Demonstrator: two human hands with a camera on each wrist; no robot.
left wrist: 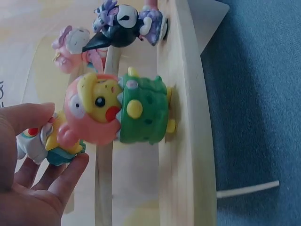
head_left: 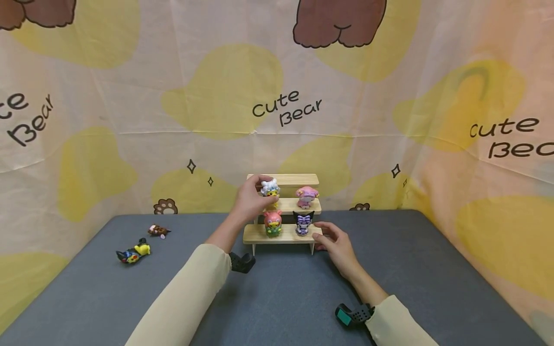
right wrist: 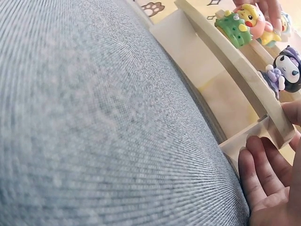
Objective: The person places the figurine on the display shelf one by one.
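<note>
My left hand (head_left: 250,201) pinches a small figurine (head_left: 270,186) with a white top and yellow face at the left of the middle tier of a wooden display stand (head_left: 255,236). In the left wrist view, thumb and fingers lie on either side of this figurine (left wrist: 57,141). My right hand (head_left: 339,246) grips the stand's lower right end, thumb on the board (right wrist: 251,87) and fingers by the side panel (right wrist: 249,136). On the bottom tier stand a pink-and-green figurine (head_left: 273,225) and a black-and-purple figurine (head_left: 303,224). A pink figurine (head_left: 307,196) stands middle right.
To the left on the grey table (head_left: 285,298) lie a brown figurine (head_left: 158,230) and a black-and-yellow figurine (head_left: 133,251). The stand's top tier (head_left: 296,179) is at the back. A printed cloth (head_left: 225,91) hangs behind the table.
</note>
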